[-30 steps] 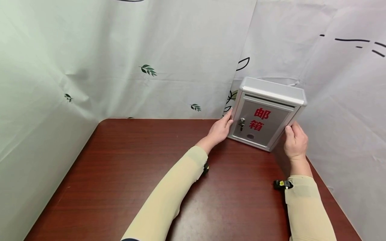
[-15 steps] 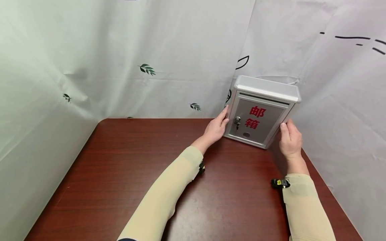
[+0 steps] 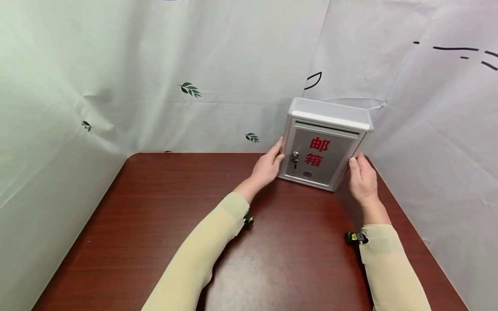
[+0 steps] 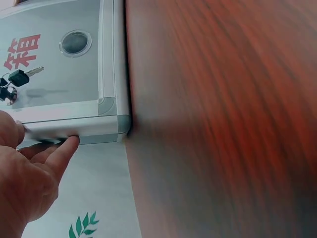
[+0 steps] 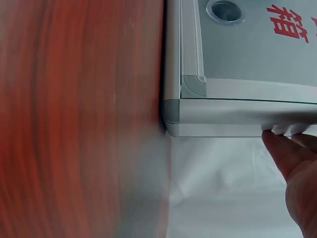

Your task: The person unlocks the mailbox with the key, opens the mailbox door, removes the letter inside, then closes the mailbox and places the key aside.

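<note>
A silver metal mailbox [image 3: 324, 147] stands upright at the back right of the table, its front turned slightly left. Red characters, a slot under the lid and a round window mark its front, and a key [image 4: 20, 78] hangs from the lock at the left. My left hand [image 3: 266, 166] grips the left side, thumb near the front edge and fingers along the side wall. On the opposite side my right hand [image 3: 363, 177] holds the mailbox, its thumb at the front edge. In both wrist views the mailbox's bottom edge lies right at the tabletop.
The dark red wooden table [image 3: 163, 229] reaches back to a pale curtain [image 3: 218, 65] printed with leaves. More curtain hangs along both sides, close to the mailbox's right. A small black device sits on each wrist, over the pale sleeves.
Both hands have shifted the mailbox leftward along the back of the table, away from the right curtain. Their hold on its sides looks the same throughout.
</note>
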A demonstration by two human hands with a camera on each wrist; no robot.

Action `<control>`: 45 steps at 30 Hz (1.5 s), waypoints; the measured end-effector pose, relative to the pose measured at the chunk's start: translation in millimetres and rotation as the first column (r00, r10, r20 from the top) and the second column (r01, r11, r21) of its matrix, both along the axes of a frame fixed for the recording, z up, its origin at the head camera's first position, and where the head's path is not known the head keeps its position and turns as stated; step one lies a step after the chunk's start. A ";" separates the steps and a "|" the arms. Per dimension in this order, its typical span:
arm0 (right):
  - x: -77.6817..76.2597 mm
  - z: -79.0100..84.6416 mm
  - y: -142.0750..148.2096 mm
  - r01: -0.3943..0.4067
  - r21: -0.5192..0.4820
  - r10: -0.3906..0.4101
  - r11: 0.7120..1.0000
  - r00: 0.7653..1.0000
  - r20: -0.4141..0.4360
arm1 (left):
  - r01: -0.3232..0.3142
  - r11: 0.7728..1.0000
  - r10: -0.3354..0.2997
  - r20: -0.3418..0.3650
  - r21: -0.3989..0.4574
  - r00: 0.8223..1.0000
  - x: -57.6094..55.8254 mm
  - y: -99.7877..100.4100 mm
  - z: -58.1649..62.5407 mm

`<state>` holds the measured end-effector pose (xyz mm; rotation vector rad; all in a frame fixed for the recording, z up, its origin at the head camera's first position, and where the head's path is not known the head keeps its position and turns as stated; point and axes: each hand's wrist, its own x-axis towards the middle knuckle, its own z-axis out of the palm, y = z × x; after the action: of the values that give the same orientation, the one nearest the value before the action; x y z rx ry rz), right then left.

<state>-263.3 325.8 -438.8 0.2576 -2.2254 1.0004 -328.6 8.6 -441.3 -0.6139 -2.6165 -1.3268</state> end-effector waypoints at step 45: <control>-3.4 7.4 -113.8 -0.285 -0.044 0.288 0.957 0.953 0.089 | -0.181 0.974 0.178 0.034 0.133 0.983 65.0 -133.2 -1.5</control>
<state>-266.8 212.0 -431.4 0.5433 -2.2988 1.2211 -263.6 -124.6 -442.8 -0.3355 -2.5019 -1.4453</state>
